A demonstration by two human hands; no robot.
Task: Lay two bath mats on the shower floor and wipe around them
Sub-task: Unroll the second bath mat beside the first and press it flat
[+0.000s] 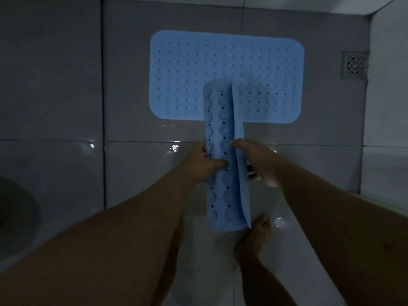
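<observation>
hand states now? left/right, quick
Left hand: grip closed on the rolled blue rubber bath mat with suction cups.
Right hand: grip closed on the same mat's loose flap.

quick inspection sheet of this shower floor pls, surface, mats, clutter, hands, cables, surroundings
surface: grey tiled floor, wet sheen on the nearer tiles
job's things: flat mat lies spread on the floor; folded mat held above it, suction cups facing out
clutter: nothing seen
grippers: left hand and right hand both grip the folded mat
cables: nothing seen
surroundings: floor drain right of the flat mat; bare foot below the folded mat; dim light
</observation>
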